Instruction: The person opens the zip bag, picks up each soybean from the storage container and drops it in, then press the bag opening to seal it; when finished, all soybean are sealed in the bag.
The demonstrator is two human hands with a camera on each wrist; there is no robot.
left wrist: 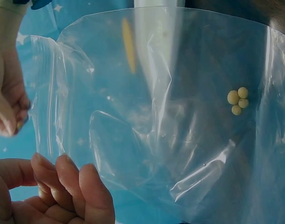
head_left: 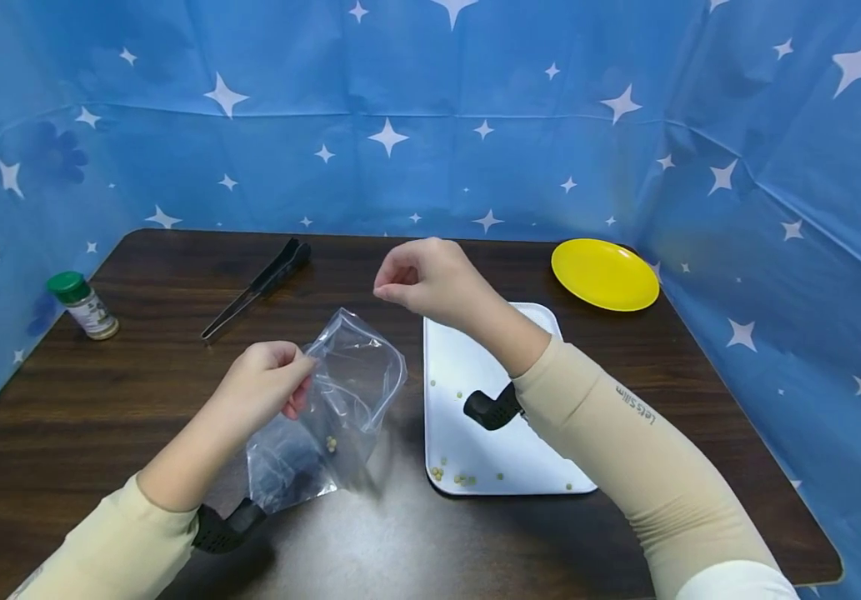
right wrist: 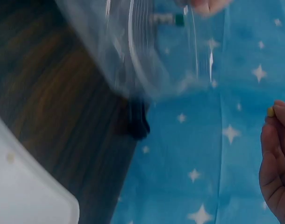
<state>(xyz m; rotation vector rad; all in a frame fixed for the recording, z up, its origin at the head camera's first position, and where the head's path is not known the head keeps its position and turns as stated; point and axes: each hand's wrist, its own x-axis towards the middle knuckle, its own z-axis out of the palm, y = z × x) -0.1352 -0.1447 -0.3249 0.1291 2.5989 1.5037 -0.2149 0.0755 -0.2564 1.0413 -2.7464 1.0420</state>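
Observation:
My left hand (head_left: 272,377) pinches the rim of a clear plastic zip bag (head_left: 358,375), which hangs with its mouth spread. Several pale-yellow soybeans (left wrist: 238,100) lie clustered low inside it. Up and to the right of the bag's mouth, my right hand (head_left: 430,279) pinches one small soybean (right wrist: 271,112) between thumb and fingertips, apart from the bag. Beneath the right forearm lies a white tray (head_left: 468,417), with several loose soybeans (head_left: 464,480) scattered mostly along its near edge.
Black-tipped tongs (head_left: 257,287) lie at the back left of the dark wooden table. A green-capped shaker jar (head_left: 85,307) stands at the left edge, and a yellow plate (head_left: 605,275) sits at the back right. Blue star-patterned cloth (head_left: 400,75) encloses the table.

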